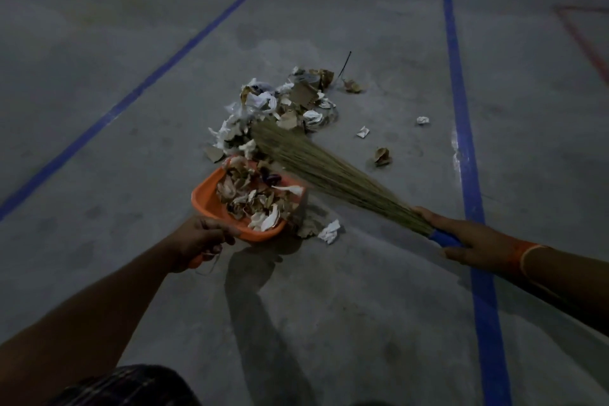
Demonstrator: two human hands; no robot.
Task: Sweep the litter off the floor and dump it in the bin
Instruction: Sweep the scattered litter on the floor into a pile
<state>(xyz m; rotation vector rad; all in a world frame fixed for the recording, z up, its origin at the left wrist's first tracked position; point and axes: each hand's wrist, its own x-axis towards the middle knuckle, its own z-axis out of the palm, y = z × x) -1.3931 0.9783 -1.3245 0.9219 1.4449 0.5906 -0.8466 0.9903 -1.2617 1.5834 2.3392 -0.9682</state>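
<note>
Your left hand (201, 239) grips the orange plastic dustpan (211, 201) — half full; your right hand (461, 236) clamps the blue-handled straw broom (316, 168), bristles on crumpled paper-and-cardboard litter (286, 102) — piled mid-floor.

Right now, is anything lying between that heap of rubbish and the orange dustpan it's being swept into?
Nothing visible blocks it. The litter pile runs right up to the open mouth of the dustpan, and only the broom lies across that gap, doing the pushing.

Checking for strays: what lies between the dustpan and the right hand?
Head view: the broom bristles, plus a crumpled paper beside the dustpan; right hand.
</note>
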